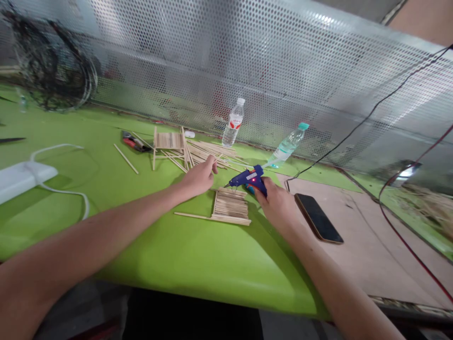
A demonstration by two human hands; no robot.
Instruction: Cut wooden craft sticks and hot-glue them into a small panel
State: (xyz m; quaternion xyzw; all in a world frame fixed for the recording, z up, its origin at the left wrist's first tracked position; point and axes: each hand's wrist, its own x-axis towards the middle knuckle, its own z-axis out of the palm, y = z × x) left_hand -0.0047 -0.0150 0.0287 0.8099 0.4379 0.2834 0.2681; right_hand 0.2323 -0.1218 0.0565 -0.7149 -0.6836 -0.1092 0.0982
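Note:
My right hand [278, 203] is wrapped around the handle of a blue hot glue gun [247, 176] with a small red light on its side. Its nozzle points left, just above the upper edge of a small panel of thin wooden sticks [230, 206] lying flat. One longer stick along the panel's lower edge juts out to the left. My left hand [201, 175] is closed, fingers curled, beside the loose wooden sticks [208, 153]; what it pinches, if anything, is too small to make out. A small chair-like stick frame [169, 141] stands behind it.
Behind the sticks stands a clear water bottle [233, 123]; a green-capped bottle [288, 145] leans farther right. Red-handled pliers [135, 141] lie left of the frame. A phone [318, 218] rests by my right forearm. A white power strip [28, 178] and black cable [336, 146] flank the area.

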